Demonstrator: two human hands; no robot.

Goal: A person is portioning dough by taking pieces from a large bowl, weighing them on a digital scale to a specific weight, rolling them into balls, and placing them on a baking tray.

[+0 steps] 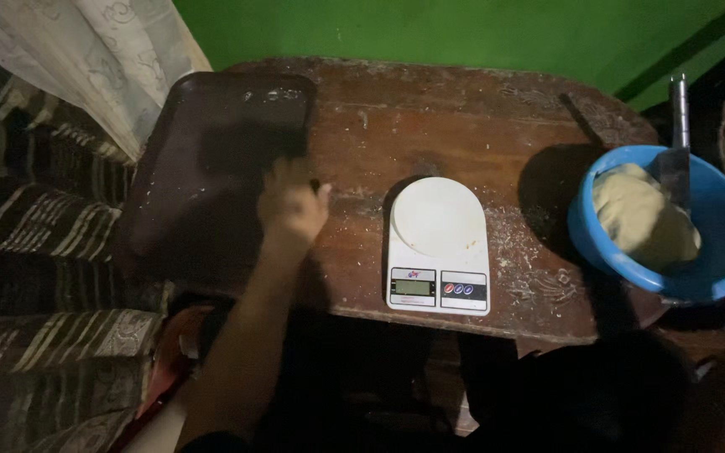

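Head view. Left hand (293, 204) blurred, at the right edge of the dark tray (211, 168), over the table (463, 126); fingers curled, grip cannot be told. Right hand not seen. Scale (439, 246) just right of the hand, pan bare. Further right, a blue bowl (715, 277) holds dough (641, 216); a scraper (678, 159) stands in it.

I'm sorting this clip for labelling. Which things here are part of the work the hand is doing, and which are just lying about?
In use:
left hand, blurred, at the edge of the dark tray
wooden table under it

Lying about:
white kitchen scale, pan bare
blue bowl with dough
scraper standing in the bowl
striped cushions
curtain
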